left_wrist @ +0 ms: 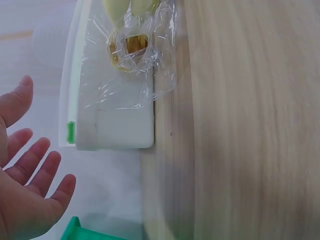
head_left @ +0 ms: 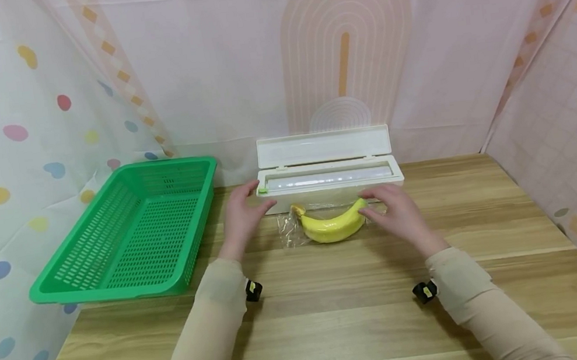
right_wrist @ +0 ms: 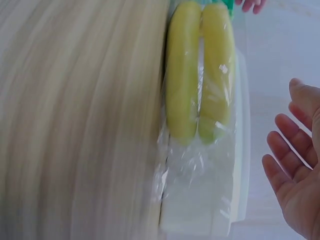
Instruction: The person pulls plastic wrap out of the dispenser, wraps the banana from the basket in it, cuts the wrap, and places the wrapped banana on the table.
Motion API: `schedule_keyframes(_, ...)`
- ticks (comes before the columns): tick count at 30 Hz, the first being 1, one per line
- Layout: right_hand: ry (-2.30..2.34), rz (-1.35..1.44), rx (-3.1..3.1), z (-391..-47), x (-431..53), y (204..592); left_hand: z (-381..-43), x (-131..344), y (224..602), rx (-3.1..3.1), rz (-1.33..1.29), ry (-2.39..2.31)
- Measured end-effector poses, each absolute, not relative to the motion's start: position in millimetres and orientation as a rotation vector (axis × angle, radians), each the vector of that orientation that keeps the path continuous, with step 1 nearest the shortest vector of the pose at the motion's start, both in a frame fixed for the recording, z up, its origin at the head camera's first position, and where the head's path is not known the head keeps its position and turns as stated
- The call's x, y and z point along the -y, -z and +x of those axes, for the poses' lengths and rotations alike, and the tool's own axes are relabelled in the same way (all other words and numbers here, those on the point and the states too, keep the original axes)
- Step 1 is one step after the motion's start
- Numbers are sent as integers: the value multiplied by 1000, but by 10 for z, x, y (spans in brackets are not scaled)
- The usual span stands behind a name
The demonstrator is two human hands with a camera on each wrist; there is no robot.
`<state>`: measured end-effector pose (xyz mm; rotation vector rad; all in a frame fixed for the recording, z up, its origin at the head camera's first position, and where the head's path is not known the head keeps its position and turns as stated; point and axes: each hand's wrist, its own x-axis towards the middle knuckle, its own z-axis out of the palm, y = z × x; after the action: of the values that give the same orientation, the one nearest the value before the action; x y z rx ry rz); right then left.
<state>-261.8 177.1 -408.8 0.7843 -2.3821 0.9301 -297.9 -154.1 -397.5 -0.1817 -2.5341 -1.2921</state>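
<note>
Two yellow bananas (right_wrist: 183,75) joined at the stem (left_wrist: 136,45) lie on the wooden table, wrapped in clear cling film (right_wrist: 192,165) that sticks out crumpled at both ends. Right behind them stands a white cling film dispenser (head_left: 330,196), its lid (head_left: 323,147) raised and a roll visible inside. A small green slider (left_wrist: 71,132) sits at the dispenser's left end. My left hand (head_left: 242,217), fingers spread and holding nothing, is near that end. Near the bananas' right tips is my right hand (head_left: 396,211); its fingers are loosely bent and grip nothing.
A green plastic basket (head_left: 192,272) with slotted sides stands to the left on the wooden table (head_left: 336,327). Patterned cloth (head_left: 213,64) hangs behind the table and at both sides. Each wrist carries a small black camera (head_left: 425,292).
</note>
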Motion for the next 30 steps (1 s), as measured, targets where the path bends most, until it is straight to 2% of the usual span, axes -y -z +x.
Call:
schedule_keyframes(12,-1036,837,2343,-2572,-1481,4037,-3140,1539,4079,2388,6,1672)
schedule_keyframes(30,-1110,891,2339,-2553,-1121,4109,-3300,1544,4288,2272,-17,1932)
